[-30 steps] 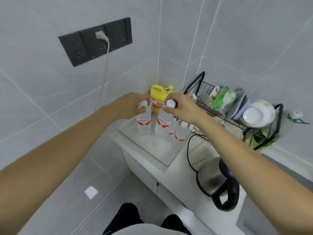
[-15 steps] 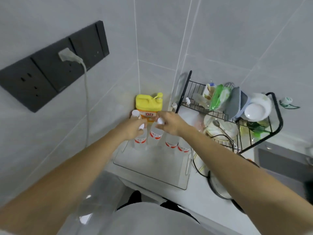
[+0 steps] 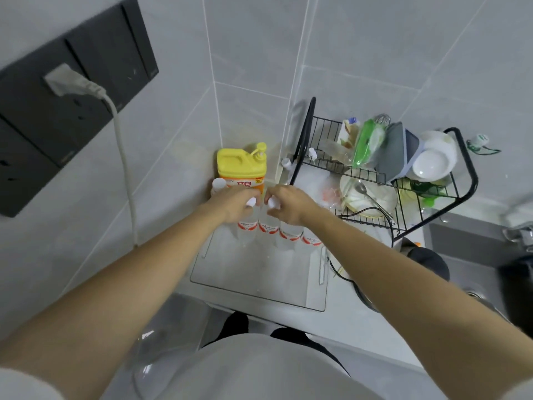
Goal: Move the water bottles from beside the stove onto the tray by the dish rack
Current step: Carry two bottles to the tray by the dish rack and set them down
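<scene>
While both hands sit on caps at the back of the tray [image 3: 259, 287], the step in hand looks like seating two bottles in the row. Left hand [image 3: 233, 203]: fingers curled round the cap and neck of the left bottle [image 3: 246, 226]. Right hand [image 3: 287, 204]: fingers pinching the cap of the next bottle [image 3: 266, 226]. Both bottles stand upright, and their bases seem to be on the tray, though glare hides the contact.

Two more bottles [image 3: 300, 236] stand to the right in the same row, just beside the rack [image 3: 403, 197]. A further white cap [image 3: 219, 183] shows beside the soap jug [image 3: 240, 171]; can't tell whether that one is on the tray.

To do it well:
- Press straight down until the base is flat, then let go. Top-only grip means any sideways pull tips it.
- Open fingers upward, not outward; neighbours are touching or near it, so a domino risk.
- Keep the right wrist off the rack wires and the kettle cord [image 3: 375, 210].
- Leave the front of the tray free for later bottles.
</scene>
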A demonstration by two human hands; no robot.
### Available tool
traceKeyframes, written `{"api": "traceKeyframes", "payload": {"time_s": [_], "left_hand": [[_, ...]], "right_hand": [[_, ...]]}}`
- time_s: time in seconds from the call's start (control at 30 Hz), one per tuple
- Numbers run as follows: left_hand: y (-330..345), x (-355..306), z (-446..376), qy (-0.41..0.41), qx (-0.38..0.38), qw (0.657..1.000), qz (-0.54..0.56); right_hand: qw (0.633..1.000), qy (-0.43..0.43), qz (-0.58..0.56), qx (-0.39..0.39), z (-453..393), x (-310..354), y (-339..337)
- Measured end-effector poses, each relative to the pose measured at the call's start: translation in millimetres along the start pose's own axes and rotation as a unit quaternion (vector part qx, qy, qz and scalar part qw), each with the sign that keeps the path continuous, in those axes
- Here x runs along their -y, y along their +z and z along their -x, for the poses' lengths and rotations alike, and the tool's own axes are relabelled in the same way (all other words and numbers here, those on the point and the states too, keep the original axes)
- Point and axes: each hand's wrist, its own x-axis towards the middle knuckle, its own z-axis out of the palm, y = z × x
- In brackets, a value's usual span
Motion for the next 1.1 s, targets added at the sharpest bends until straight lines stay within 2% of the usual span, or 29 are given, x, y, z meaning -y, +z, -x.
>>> {"api": "traceKeyframes", "payload": {"time_s": [0.23,0.5,0.77,1.1], "left_hand": [[-3.8,4.5,-6.7,0.019,0.024,0.999,0.010],[-8.8,5.5,-12.4,-0.008,0.052,0.999,0.005],[-6.3,8.0,-14.8,-0.009,0.034,0.999,0.017],[1.3,7.9,-10.7,-0.004,-0.003,1.000,0.031]], "right_hand": [[1.000,0.005,0.003,0.004,-2.0,-4.1,-0.9],[1.000,0.005,-0.007,0.009,-1.3,-10.4,-0.5],[1.000,-0.023,0.002,-0.015,1.9,-9.4,2.9],[0.999,-0.040,0.000,0.013,-0.9,-9.7,-0.1]]}}
